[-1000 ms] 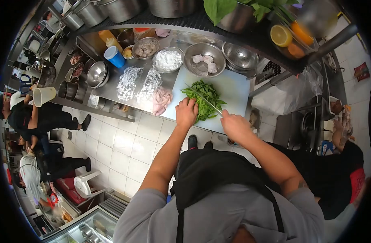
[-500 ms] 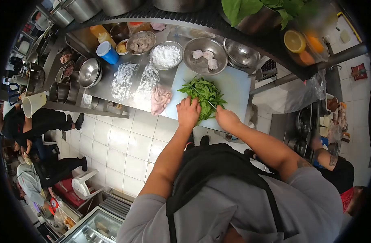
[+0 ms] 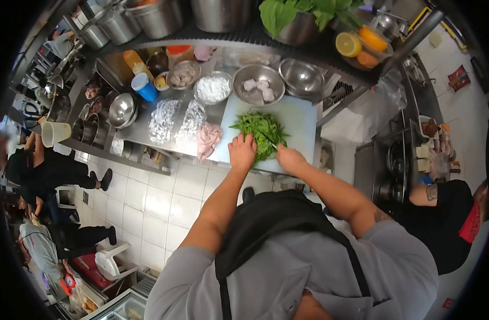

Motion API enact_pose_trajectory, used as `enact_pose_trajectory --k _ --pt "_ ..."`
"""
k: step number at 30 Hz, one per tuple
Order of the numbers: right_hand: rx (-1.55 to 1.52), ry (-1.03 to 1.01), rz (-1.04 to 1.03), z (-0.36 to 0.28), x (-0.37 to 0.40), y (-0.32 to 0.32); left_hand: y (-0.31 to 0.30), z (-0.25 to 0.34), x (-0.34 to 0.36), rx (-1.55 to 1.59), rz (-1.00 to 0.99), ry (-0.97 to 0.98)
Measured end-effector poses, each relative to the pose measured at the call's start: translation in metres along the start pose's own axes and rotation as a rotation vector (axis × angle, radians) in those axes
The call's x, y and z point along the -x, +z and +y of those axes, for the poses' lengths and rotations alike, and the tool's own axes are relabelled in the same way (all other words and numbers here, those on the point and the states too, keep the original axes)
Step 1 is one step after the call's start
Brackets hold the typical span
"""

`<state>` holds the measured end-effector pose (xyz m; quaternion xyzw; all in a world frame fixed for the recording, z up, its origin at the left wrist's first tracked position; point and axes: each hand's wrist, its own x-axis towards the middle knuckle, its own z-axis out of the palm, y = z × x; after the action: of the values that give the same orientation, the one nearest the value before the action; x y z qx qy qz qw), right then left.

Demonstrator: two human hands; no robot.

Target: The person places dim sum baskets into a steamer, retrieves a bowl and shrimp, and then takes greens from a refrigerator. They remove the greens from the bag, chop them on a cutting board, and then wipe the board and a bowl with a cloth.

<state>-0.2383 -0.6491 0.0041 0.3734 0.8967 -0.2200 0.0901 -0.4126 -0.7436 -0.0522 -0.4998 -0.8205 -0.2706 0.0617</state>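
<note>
A pile of chopped leafy greens (image 3: 261, 129) lies on the white cutting board (image 3: 304, 120). On the left edge of the pile, my left hand (image 3: 242, 151) presses the leaves down with its fingers curled and close together. My right hand (image 3: 291, 160) is closed round the handle of a knife (image 3: 274, 145). Only a thin bit of its blade shows among the leaves; the handle is hidden in my fist. Raw pale meat (image 3: 208, 140) rests just left of the board. A steel bowl (image 3: 259, 76) with a few pale chunks stands at the board's far edge.
Beyond the board are a bowl of white powder (image 3: 212, 88), a colander (image 3: 302, 76), foil sheets (image 3: 164, 121) and a blue-lidded tub (image 3: 143, 87). A shelf (image 3: 212, 39) with pots and greens overhangs the counter. A co-worker (image 3: 442, 224) is close at right; others are at left.
The camera view has shifted, bringing more of the shelf into sight. The co-worker at right shows more fully. Both hands stay at the greens, with the knife among the leaves.
</note>
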Motion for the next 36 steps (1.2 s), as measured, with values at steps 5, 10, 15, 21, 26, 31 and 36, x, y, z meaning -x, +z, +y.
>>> enact_pose_trajectory --k 5,10,15,21,26,31,36 --pt "0.020 -0.031 0.043 0.004 0.019 -0.003 -0.007 0.003 -0.002 -0.001 -0.014 -0.029" --pt "0.134 -0.036 0.052 -0.013 0.001 -0.018 -0.008 0.008 0.000 0.040 -0.033 -0.077" --pt "0.191 -0.027 0.095 -0.035 0.035 -0.067 -0.016 0.009 -0.006 0.233 0.121 -0.041" --pt "0.166 -0.038 0.067 -0.060 0.069 -0.092 -0.036 -0.027 0.005 0.459 0.301 -0.078" --pt "0.145 -0.035 -0.085 -0.070 0.050 -0.046 -0.019 -0.014 0.002 0.334 0.248 0.050" --pt "0.102 0.010 -0.137 -0.068 0.059 -0.051 0.011 -0.014 0.003 0.218 0.189 0.014" --pt "0.055 0.041 -0.178 -0.057 0.051 -0.030 0.018 -0.017 0.004 0.211 0.178 0.053"
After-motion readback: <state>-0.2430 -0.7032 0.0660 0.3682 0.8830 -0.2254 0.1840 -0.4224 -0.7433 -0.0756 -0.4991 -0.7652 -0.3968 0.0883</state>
